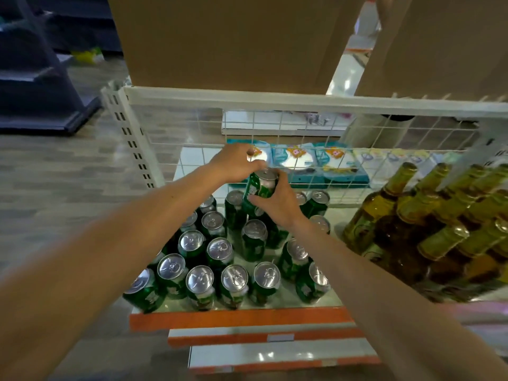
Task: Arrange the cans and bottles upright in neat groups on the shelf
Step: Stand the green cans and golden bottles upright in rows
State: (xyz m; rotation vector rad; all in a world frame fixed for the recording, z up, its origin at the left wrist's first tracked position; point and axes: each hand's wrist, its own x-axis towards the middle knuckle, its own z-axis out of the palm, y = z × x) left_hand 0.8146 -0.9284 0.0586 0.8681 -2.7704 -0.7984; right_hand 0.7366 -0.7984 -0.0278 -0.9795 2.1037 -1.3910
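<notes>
Bottles (406, 213) crowd right of cans (220, 250); wire grid (328, 145) behind held can (259, 185).

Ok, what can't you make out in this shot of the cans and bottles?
Head view only:
- held can: its base and whatever lies under it are hidden by the right grip.
- can label text: blurred, unreadable.
- green cans behind the right forearm: partly covered, so the count is unsure.
- bottles: blurred and cut off by the right edge; labels illegible.
</notes>
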